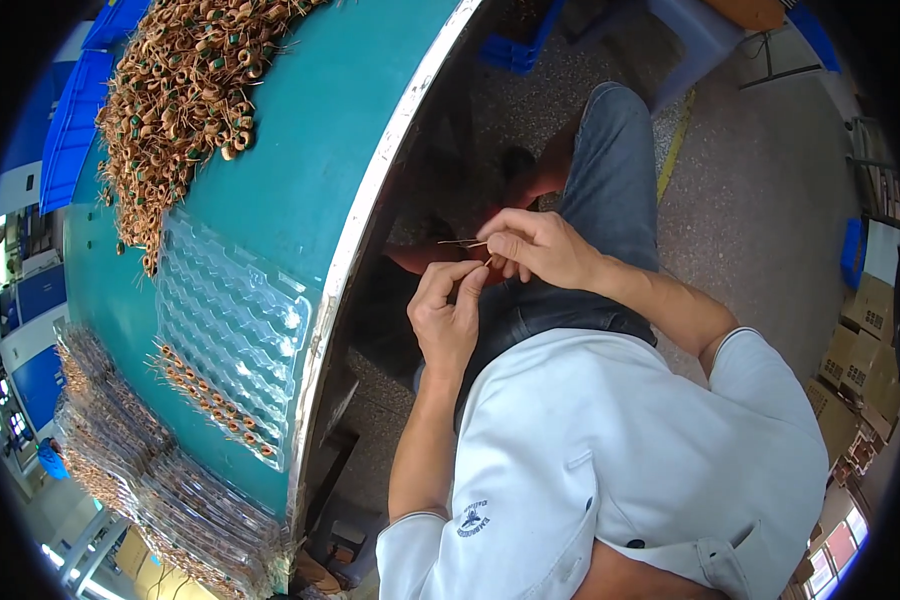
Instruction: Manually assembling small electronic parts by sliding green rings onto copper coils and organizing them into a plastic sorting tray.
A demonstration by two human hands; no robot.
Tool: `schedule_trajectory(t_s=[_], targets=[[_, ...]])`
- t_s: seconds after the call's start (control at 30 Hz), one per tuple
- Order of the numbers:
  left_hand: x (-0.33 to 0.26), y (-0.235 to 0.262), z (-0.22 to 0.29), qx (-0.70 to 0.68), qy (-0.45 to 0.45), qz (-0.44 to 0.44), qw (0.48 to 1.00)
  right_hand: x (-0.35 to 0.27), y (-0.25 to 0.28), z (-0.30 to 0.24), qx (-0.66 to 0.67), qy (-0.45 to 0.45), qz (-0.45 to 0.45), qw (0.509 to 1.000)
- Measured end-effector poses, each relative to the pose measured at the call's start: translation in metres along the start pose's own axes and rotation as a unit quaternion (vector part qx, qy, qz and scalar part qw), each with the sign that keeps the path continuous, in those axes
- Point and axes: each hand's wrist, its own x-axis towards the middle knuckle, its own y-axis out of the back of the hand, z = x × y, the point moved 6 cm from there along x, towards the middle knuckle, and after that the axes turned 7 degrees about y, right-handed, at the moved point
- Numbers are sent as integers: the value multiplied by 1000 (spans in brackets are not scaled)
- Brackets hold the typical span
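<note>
On the green table [320, 110] sat a clear tray [232, 300], with small coils [215, 403] only along one side; stacked loaded trays [160, 470] crowded one table end, a coil heap [185, 95] the other. Bare tabletop ran to the table's white edge [372, 180]. Beyond that edge, the left hand [445, 315] and right hand [545, 250] pinched a thin-wired piece [455, 242] between closed fingertips, its body mostly hidden.

The wire [458, 242] looks metallic, the tray [232, 318] glossy plastic, the jeans [615, 185] matt cloth.
</note>
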Motion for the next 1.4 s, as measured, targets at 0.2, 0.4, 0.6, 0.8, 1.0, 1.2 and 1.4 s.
schedule_trajectory(t_s=[0.2,0.4,0.6,0.8,1.0,1.2,1.4], targets=[[-1,0,-16,-87,127,-36,987,1,3,-13,-149,143,-77,975],[5,2,5,-12,21,-8,1000,2,3,-16,-173,131,-123,968],[8,-4,-15,-123,168,-6,978,0,1,-14,-101,70,-103,987],[3,-14,-25,-274,284,-4,919,-9,7,-3,-44,42,8,998],[-11,-43,-30,-381,292,-136,867,-18,-15,-5,-24,97,17,995],[-14,-31,-26,-351,293,-96,884,-22,-2,7,-9,6,16,1000],[-14,-17,-23,-280,286,-146,905,1,-1,1,25,34,-2,999]])
